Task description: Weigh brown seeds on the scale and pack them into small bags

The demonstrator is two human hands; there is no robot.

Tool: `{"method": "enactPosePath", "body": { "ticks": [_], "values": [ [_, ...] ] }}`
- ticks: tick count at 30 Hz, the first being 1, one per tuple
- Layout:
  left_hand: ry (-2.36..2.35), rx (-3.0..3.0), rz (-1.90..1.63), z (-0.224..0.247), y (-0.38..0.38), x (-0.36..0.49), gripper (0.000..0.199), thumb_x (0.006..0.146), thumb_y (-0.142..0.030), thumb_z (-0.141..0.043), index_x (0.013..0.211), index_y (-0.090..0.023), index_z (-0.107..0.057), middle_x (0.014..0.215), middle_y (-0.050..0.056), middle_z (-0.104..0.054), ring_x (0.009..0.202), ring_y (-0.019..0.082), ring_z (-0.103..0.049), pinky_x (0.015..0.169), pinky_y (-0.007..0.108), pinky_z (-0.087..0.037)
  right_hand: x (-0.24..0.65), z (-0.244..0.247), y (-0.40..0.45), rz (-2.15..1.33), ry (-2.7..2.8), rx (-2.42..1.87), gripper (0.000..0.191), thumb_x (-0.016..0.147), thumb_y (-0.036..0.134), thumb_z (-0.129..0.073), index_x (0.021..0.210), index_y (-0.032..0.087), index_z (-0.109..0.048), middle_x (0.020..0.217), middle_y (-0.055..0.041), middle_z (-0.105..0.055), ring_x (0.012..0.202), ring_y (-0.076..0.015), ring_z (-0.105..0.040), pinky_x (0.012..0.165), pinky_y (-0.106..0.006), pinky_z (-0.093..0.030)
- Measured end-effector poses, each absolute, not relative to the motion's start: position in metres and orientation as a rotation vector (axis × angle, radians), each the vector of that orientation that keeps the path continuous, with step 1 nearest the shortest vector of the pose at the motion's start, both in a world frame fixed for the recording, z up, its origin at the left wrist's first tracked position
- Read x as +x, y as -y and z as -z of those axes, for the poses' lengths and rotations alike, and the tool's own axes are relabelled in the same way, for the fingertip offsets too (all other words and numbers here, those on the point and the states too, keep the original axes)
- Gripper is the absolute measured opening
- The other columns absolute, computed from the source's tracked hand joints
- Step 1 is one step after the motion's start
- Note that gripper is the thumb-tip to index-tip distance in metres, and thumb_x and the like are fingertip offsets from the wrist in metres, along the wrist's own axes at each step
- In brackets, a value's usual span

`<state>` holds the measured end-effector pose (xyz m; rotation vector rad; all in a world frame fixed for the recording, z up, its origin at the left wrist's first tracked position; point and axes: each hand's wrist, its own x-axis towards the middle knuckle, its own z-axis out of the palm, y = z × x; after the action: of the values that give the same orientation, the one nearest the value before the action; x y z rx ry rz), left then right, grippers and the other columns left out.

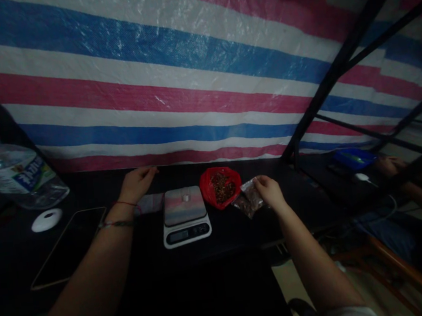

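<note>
A white kitchen scale (pixel 187 234) stands on the dark table, with a small clear round object (pixel 185 195) on its shiny plate. Right of it sits a red bag (pixel 209 194), open at the top, holding small brown pieces. My right hand (pixel 269 190) pinches the corner of a small clear packet (pixel 251 194) with dark contents; another packet (pixel 243 206) lies against it. My left hand (pixel 137 184) is beyond the scale's left side, fingertips together; whether anything thin is between them cannot be made out. Near its wrist, flat clear plastic bags (pixel 151 203) lie on the table.
A large clear water bottle (pixel 28 177), a white oval object (pixel 46 220) and a dark tablet (pixel 69 247) are on the left. A striped sheet (pixel 175 101) hangs behind. Right of a black metal frame (pixel 313 107), another person's hands (pixel 391 165) are near a blue container (pixel 353 159).
</note>
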<state>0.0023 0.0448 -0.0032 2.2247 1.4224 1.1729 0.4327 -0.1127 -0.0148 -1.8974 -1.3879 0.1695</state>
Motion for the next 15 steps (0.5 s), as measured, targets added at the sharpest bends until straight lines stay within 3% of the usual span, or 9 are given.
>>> {"method": "enactPosePath", "body": {
  "ticks": [3, 5, 8, 12, 15],
  "values": [
    [-1.523, 2.254, -0.934, 0.011, -0.056, -0.021, 0.031, 0.077, -0.043, -0.065, 0.079, -0.012, -0.069, 0.07, 0.004, -0.07, 0.07, 0.019, -0.063, 0.069, 0.027, -0.048, 0.438, 0.029, 0.117, -0.008, 1.536, -2.049, 0.024, 0.08, 0.03, -0.057, 0.096, 0.017, -0.07, 0.091, -0.0103, -0.068, 0.083, -0.0221, -0.063, 0.076, -0.033, -0.047],
    [-1.556, 2.294, -0.594, 0.021, -0.053, -0.033, 0.034, 0.071, -0.044, -0.067, 0.081, -0.011, -0.069, 0.076, 0.007, -0.072, 0.071, 0.02, -0.064, 0.066, 0.027, -0.049, 0.43, 0.027, 0.117, 0.183, 1.537, -1.966, 0.025, 0.082, 0.028, -0.055, 0.099, 0.016, -0.069, 0.099, -0.0121, -0.065, 0.092, -0.0233, -0.061, 0.083, -0.034, -0.046],
    [-1.576, 2.327, -0.531, 0.035, -0.039, -0.043, 0.042, 0.061, -0.046, -0.072, 0.085, -0.011, -0.07, 0.085, 0.011, -0.073, 0.077, 0.026, -0.067, 0.068, 0.03, -0.05, 0.403, 0.011, 0.109, 0.312, 1.544, -1.714, 0.025, 0.085, 0.025, -0.049, 0.1, 0.016, -0.068, 0.099, -0.0111, -0.063, 0.095, -0.0233, -0.059, 0.086, -0.036, -0.046],
    [-1.593, 2.369, -0.491, 0.046, -0.022, -0.045, 0.039, 0.065, -0.045, -0.068, 0.092, -0.017, -0.072, 0.104, 0.012, -0.071, 0.094, 0.03, -0.065, 0.083, 0.036, -0.049, 0.347, -0.016, 0.086, 0.185, 1.661, -1.371, 0.022, 0.086, 0.022, -0.048, 0.095, 0.018, -0.067, 0.092, -0.0081, -0.063, 0.089, -0.0207, -0.059, 0.084, -0.034, -0.048],
    [-1.603, 2.354, -0.478, 0.051, -0.021, -0.045, 0.032, 0.069, -0.046, -0.062, 0.087, -0.023, -0.074, 0.104, 0.009, -0.071, 0.097, 0.028, -0.065, 0.087, 0.034, -0.047, 0.306, -0.029, 0.061, 0.104, 1.671, -1.167, 0.02, 0.085, 0.019, -0.049, 0.093, 0.019, -0.067, 0.09, -0.0065, -0.065, 0.087, -0.0193, -0.059, 0.083, -0.033, -0.048]
  ]
}}
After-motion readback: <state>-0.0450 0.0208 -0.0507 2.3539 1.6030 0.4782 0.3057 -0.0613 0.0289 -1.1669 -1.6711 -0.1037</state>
